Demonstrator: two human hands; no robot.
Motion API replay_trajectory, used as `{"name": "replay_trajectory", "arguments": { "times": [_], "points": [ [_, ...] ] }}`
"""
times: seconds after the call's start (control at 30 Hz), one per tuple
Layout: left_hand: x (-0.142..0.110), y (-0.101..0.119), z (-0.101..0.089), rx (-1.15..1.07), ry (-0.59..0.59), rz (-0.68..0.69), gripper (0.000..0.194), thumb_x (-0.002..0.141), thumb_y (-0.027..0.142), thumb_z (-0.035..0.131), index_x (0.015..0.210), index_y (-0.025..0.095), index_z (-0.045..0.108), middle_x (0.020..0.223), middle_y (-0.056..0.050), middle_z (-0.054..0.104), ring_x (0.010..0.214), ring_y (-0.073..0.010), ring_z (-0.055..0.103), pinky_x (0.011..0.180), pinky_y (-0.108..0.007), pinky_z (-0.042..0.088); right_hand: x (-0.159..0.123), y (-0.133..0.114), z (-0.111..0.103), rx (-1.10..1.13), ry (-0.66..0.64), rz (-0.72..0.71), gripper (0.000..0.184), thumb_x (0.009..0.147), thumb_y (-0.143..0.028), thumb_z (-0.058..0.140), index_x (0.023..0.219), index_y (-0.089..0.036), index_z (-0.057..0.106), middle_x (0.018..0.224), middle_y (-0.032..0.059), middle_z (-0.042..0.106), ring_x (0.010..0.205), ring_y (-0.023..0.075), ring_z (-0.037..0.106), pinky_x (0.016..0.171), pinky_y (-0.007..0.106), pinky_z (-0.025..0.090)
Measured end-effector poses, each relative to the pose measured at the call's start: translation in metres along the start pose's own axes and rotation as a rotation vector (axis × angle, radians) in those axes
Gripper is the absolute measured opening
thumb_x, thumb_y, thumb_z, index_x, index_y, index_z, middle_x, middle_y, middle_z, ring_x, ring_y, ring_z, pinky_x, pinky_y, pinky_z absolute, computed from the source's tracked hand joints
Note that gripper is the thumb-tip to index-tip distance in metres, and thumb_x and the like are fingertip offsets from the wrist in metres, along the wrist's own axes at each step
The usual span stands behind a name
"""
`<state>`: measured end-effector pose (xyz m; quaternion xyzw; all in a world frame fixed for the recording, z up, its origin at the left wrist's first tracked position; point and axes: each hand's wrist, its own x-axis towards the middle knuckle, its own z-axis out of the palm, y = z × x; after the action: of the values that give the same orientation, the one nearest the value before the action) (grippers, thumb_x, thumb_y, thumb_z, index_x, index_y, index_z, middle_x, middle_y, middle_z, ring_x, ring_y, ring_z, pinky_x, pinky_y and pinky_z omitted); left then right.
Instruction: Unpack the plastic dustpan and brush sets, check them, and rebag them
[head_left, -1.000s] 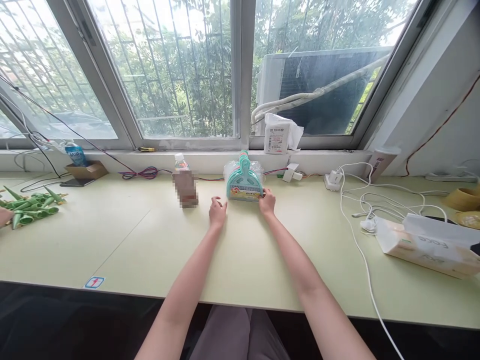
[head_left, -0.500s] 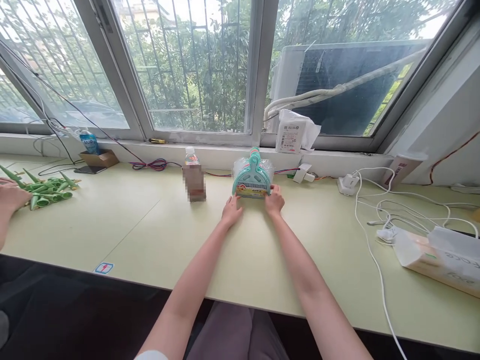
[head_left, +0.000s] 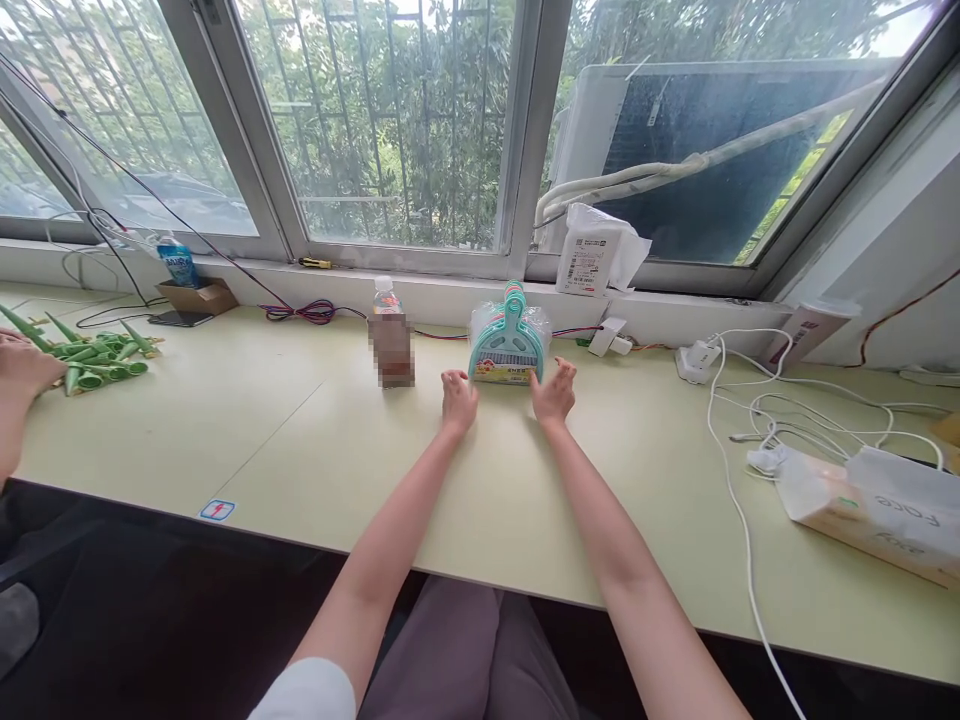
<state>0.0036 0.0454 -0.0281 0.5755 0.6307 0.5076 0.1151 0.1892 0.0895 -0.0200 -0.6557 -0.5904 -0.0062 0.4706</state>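
Observation:
A pack of teal mini dustpans in clear wrap (head_left: 508, 345) lies at the far side of the pale green table (head_left: 300, 440), below the window sill. My left hand (head_left: 458, 397) rests on the table just left of the pack's near edge, fingers loosely curled and empty. My right hand (head_left: 555, 390) hovers just right of the pack, fingers spread and holding nothing. Neither hand grips the pack.
A drink bottle (head_left: 390, 335) stands left of the pack. White cables and a charger (head_left: 750, 400) sprawl on the right, beside a tissue pack (head_left: 870, 510). Green cones (head_left: 90, 360) lie far left, where another person's hand (head_left: 22, 365) rests. A white packet (head_left: 596, 262) sits on the sill.
My right hand has let go of the dustpan pack and opened beside it. My left hand stays at the pack's left edge. The camera has shifted slightly.

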Motion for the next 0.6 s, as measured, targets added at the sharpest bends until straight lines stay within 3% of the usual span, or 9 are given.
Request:
{"name": "replay_trajectory", "arguments": {
  "times": [0.07,0.17,0.27,0.4,0.6],
  "points": [
    [0.004,-0.002,-0.002,-0.027,0.137,-0.062,0.020,0.078,0.011,0.051,0.095,0.022,0.046,0.115,-0.010,0.047,0.103,-0.0198,0.053,0.090,-0.035,0.042,-0.009,0.002,-0.008,0.055,0.029,-0.020,0.046,0.086,-0.045,0.044,0.125,-0.021,0.036,0.124,0.0143,0.044,0.099,0.0235,0.055,0.069,0.034,0.047],
    [0.011,-0.008,-0.006,-0.046,0.230,-0.230,0.019,0.080,0.011,0.048,0.092,0.023,0.040,0.112,-0.008,0.047,0.093,-0.0168,0.055,0.084,-0.032,0.042,-0.027,0.006,-0.022,0.091,0.003,0.000,0.037,0.089,-0.041,0.037,0.119,-0.021,0.041,0.113,0.0108,0.051,0.089,0.0199,0.056,0.064,0.030,0.044],
    [0.016,-0.013,-0.011,-0.055,0.172,-0.401,0.012,0.082,0.013,0.045,0.087,0.023,0.039,0.101,-0.005,0.052,0.085,-0.0159,0.057,0.077,-0.030,0.042,-0.042,0.010,-0.034,0.069,-0.195,0.037,0.027,0.089,-0.036,0.037,0.109,-0.021,0.049,0.095,0.0065,0.060,0.078,0.0180,0.057,0.061,0.026,0.039],
    [0.015,-0.012,-0.013,-0.057,0.045,-0.395,0.009,0.082,0.015,0.047,0.081,0.023,0.043,0.089,-0.002,0.060,0.080,-0.0159,0.060,0.070,-0.027,0.041,-0.052,0.007,-0.041,-0.054,-0.537,-0.040,0.014,0.086,-0.027,0.047,0.094,-0.024,0.058,0.079,0.0017,0.065,0.072,0.0167,0.058,0.060,0.025,0.034],
    [0.009,-0.005,-0.011,-0.013,-0.065,-0.331,0.005,0.082,0.018,0.049,0.084,0.022,0.052,0.097,-0.004,0.065,0.085,-0.0176,0.062,0.069,-0.027,0.041,-0.053,-0.007,-0.048,-0.170,-0.613,-0.188,0.015,0.088,-0.025,0.047,0.097,-0.024,0.059,0.081,0.0010,0.068,0.075,0.0162,0.059,0.062,0.025,0.031]
  ]
}}
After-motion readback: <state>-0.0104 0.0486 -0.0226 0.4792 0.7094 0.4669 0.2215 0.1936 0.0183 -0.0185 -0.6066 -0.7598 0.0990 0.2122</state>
